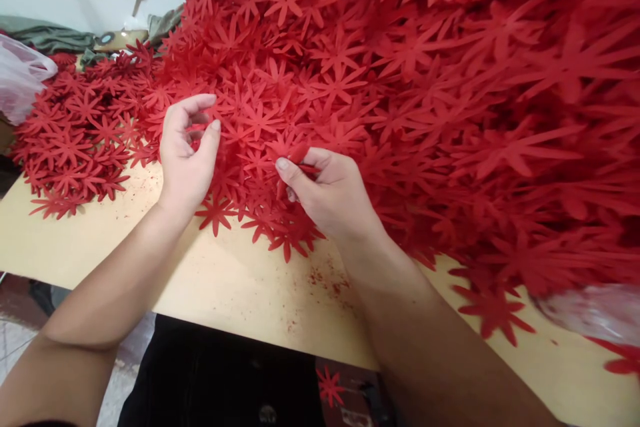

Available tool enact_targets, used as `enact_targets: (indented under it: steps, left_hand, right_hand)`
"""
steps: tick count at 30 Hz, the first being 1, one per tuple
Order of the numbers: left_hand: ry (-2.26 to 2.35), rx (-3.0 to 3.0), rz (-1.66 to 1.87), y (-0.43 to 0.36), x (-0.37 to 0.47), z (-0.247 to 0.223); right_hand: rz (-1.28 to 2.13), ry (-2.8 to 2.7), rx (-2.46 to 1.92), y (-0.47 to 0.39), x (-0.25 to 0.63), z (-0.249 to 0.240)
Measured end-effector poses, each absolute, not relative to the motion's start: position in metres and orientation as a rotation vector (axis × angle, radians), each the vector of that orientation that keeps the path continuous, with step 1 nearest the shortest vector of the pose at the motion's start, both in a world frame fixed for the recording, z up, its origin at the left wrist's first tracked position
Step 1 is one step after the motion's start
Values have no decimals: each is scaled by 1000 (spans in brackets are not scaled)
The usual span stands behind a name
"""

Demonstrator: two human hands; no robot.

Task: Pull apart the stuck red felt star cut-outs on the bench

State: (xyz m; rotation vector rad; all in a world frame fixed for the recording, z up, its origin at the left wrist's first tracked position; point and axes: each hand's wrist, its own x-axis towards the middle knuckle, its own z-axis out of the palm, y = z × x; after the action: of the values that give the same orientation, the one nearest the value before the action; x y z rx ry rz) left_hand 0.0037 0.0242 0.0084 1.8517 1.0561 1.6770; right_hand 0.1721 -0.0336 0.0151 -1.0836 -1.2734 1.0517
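My right hand [333, 193] pinches a red flower-shaped cutout [297, 153] between thumb and fingers, just over the near edge of a big heap. My left hand [187, 147] is raised to the left of it, fingers curled but apart from the thumb, with nothing seen in its grasp. Behind and around both hands spreads the heap of red flower cutouts [335, 83], each with several narrow petals radiating from the middle. The petals in my right hand are partly covered by its fingers.
A smaller pile of the cutouts [70, 140] lies at the left of the pale tabletop [220, 280]. Red crumbs [330, 280] dot its front. Plastic bags stand at far left [23, 77] and right [595, 310]. One loose cutout [330, 385] is below the table edge.
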Motion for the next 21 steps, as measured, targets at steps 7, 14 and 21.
enact_targets:
  steps: [7,14,21]
  left_hand:
    - [881,1997,1250,-9,31,15]
    - [986,1800,1279,-2,30,5]
    - [916,1959,1306,-6,29,14]
  right_hand:
    - [1020,-1311,-1057,-33,172,13]
    - [1150,-1347,-943,-30,170,5]
    - [1008,-1249,-1170,-34,171,13]
